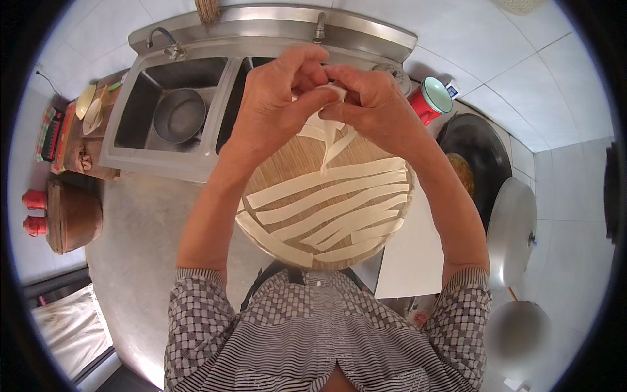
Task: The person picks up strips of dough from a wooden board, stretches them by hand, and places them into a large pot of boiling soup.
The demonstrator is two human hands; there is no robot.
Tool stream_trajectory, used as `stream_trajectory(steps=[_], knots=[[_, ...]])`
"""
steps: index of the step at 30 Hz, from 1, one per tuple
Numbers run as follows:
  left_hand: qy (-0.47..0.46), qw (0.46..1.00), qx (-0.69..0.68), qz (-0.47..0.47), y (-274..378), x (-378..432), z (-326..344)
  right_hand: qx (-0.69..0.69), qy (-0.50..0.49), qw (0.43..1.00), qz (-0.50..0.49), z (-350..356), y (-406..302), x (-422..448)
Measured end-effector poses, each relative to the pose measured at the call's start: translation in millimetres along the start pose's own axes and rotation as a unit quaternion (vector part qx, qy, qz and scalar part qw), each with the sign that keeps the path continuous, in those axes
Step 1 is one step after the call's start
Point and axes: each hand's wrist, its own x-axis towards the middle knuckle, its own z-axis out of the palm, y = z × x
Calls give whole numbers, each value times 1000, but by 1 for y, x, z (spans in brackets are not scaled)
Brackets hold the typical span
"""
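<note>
My left hand (pixel 281 98) and my right hand (pixel 365 103) meet over the far part of a round wooden board (pixel 289 161). Between the fingertips both pinch a strip of pale dough (pixel 337 92). Its lower end hangs down toward the board. Several flat dough strips (pixel 328 188) lie side by side on the near half, slanting across the wood. One wider strip (pixel 272 240) follows the board's left near edge. Part of the dough (pixel 313 131) beyond the hanging end is hidden by my hands.
A double steel sink (pixel 166 156) stands at the back left, with a dark pan (pixel 180 116) in one basin. To the right are a red mug (pixel 430 100), a black wok (pixel 482 147) containing food, and a large metal lid (pixel 509 230). A brown container (pixel 73 215) sits far left.
</note>
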Motion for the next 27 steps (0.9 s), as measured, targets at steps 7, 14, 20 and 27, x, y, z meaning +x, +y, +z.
stream_trajectory(steps=[7,14,20,27], knots=[[24,965,-230,-122,-26,-44,37,-40,77,996,-29,-5,-16,-4],[3,920,-263,-290,-75,-101,40,11,213,977,14,-41,-18,-12],[119,813,-453,-345,-88,-136,-23,176,322,921,131,-88,19,-46],[115,904,-166,-377,-124,-134,-46,-19,360,849,386,-69,246,-156]])
